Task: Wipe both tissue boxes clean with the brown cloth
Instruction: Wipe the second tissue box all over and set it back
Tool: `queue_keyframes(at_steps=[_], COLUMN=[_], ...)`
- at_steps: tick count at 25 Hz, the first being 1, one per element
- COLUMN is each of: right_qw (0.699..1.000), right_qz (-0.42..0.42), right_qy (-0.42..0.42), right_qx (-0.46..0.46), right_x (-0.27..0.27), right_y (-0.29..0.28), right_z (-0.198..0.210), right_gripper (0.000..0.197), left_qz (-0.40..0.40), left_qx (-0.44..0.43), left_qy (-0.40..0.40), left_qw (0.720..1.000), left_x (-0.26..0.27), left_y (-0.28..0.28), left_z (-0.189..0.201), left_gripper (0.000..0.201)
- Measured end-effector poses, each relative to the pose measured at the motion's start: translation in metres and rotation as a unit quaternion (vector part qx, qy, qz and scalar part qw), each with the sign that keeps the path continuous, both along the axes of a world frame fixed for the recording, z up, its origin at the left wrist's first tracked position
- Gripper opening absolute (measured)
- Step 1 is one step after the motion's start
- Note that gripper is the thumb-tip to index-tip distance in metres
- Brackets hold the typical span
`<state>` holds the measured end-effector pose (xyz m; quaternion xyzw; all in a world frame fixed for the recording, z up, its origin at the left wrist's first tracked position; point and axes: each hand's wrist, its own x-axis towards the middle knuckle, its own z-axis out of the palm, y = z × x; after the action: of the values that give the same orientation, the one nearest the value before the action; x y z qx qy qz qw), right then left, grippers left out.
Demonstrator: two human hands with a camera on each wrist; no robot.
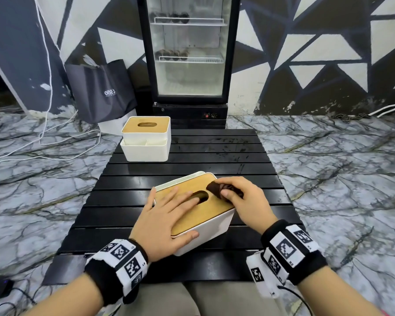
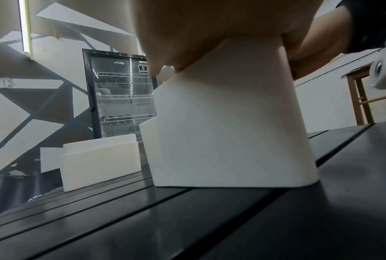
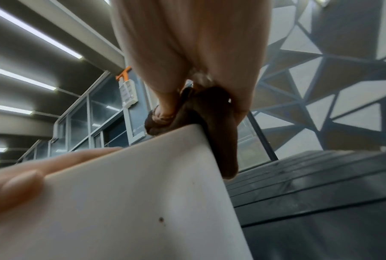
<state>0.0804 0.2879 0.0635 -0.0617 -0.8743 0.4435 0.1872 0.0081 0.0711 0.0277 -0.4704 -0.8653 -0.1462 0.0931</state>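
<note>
Far left, white cables trail over the marble floor and a dark fabric tote bag leans on the wall. Next, the far white tissue box with a wooden lid sits at the back left corner of your black slatted surface, well apart from your hands. Behind it a black glass-door fridge stands against the black-and-white triangle-painted wall.

Your left hand lies flat on the near white tissue box with a wooden lid, fingers straight, thumb on its white front side; one fingertip covers part of the lid's oval slot. That box sits centre front, turned at an angle. Your right hand grips the bunched brown cloth against the lid's right edge; in the right wrist view the cloth hangs over the corner. A small dark speck shows on that box's white side. Fridge contents are too blurry to identify.
</note>
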Motion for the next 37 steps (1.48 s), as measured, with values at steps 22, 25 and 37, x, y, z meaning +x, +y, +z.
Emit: queue_keyframes(at_steps=[22, 25, 37], right_qw=[0.987, 0.979, 0.976], right_qz=[-0.062, -0.057, -0.039], right_qy=[0.146, 0.152, 0.149], right_qx=[0.036, 0.12, 0.155], right_x=[-0.003, -0.011, -0.03], right_y=[-0.027, -0.041, -0.051], right_z=[-0.021, -0.027, -0.009], right_gripper=[0.039, 0.041, 0.045], left_qz=[0.059, 0.069, 0.072], left_qx=[0.326, 0.33, 0.335], left_qy=[-0.438, -0.44, -0.41], left_qw=[0.836, 0.832, 0.845], left_x=[-0.018, -0.022, -0.019], left_y=[0.021, 0.02, 0.019], left_z=[0.068, 0.069, 0.068], left_gripper=[0.027, 0.025, 0.03])
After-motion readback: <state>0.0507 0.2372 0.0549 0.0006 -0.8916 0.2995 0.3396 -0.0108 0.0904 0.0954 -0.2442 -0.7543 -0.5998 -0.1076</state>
